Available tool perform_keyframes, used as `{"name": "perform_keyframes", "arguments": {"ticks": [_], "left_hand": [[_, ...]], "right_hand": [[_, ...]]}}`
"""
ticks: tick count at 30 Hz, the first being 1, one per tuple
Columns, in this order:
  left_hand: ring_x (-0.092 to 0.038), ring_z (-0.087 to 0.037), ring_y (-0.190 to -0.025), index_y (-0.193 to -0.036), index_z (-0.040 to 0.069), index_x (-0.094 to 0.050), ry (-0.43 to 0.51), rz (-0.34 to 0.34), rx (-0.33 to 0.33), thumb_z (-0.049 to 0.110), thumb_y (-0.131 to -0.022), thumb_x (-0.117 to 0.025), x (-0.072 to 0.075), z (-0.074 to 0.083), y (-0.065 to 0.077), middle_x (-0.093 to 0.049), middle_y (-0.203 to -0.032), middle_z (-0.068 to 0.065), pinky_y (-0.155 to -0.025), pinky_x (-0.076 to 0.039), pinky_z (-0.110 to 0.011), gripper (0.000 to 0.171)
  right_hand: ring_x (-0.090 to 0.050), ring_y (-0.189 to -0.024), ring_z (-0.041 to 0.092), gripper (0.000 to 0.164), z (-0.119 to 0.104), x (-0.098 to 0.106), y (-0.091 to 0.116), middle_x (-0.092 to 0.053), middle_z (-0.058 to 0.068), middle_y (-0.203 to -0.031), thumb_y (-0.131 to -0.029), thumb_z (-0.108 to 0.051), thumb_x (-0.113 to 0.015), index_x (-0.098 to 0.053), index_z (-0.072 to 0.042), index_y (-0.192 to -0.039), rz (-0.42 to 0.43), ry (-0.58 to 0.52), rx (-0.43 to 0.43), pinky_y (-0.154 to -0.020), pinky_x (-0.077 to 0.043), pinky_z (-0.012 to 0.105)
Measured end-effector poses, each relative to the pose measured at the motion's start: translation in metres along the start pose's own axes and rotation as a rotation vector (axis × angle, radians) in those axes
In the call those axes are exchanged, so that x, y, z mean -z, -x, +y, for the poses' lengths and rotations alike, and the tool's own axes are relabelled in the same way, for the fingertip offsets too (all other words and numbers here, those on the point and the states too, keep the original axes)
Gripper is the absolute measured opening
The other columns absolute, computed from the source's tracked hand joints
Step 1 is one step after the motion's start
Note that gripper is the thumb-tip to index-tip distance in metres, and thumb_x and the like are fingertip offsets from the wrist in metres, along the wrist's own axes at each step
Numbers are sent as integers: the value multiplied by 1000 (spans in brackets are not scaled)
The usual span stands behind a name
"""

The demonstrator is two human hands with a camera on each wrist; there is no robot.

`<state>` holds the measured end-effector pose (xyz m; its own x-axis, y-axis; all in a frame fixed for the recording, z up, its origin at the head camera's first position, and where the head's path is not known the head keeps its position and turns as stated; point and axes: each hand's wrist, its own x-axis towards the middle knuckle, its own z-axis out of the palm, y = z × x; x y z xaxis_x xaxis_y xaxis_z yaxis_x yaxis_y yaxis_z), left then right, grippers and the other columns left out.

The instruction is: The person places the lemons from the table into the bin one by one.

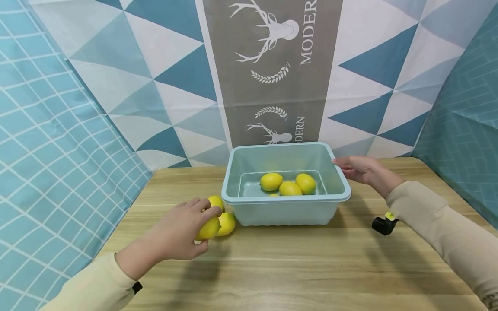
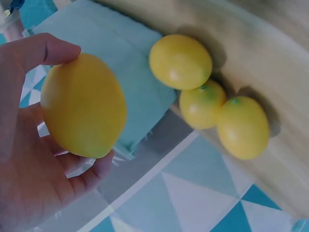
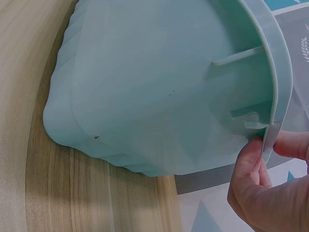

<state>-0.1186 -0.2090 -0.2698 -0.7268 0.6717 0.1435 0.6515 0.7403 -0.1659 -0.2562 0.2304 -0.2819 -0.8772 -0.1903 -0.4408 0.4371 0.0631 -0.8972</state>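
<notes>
My left hand (image 1: 175, 231) grips a yellow lemon (image 2: 84, 106) between thumb and fingers, to the left of a pale blue plastic basin (image 1: 285, 214). In the left wrist view, three more lemons (image 2: 243, 127) lie close together on the table by the basin; in the head view the left hand partly hides this group. Inside the basin rest several lemons (image 1: 271, 182), one mostly hidden behind the front wall. At the basin's right side, my right hand (image 1: 359, 168) pinches the rim (image 3: 281, 72) between thumb and fingers.
The basin stands on a wood-grain table (image 1: 295, 268), near its back edge. Behind rises a patterned cloth wall (image 1: 272, 86) with triangles and deer heads. Blue tiled-pattern sheets (image 1: 58, 142) flank both sides. A small black device (image 1: 384, 225) shows below the right sleeve.
</notes>
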Motion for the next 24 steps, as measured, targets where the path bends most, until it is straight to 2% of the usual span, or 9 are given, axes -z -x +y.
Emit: {"name": "perform_keyframes", "arguments": {"ticks": [9, 17, 24], "left_hand": [[-43, -10, -77, -112, 20, -59, 13, 1, 4, 28, -65, -73, 19, 0, -11, -53, -91, 4, -58, -36, -22, 49], [-46, -11, -75, -111, 17, -58, 91, -34, -15, 25, -69, -73, 30, -2, -30, -55, -93, 1, -57, -37, -21, 46], [-49, -13, -81, -113, 18, -57, 131, -57, -8, 27, -72, -71, 39, -1, -47, -56, -98, 1, -59, -38, -23, 44]], "right_hand": [[-58, -83, 2, 25, -1, -1, -1, -55, -7, -91, -95, -20, -60, -45, -12, -114, 9, 9, -17, -80, -54, 15], [-58, -84, 2, 24, -1, -1, -1, -56, -8, -91, -96, -19, -58, -45, -12, -114, 10, 16, -23, -80, -54, 15], [-58, -83, 2, 25, -1, -2, 1, -55, -8, -91, -96, -20, -58, -44, -11, -115, 11, 33, -21, -81, -54, 15]]}}
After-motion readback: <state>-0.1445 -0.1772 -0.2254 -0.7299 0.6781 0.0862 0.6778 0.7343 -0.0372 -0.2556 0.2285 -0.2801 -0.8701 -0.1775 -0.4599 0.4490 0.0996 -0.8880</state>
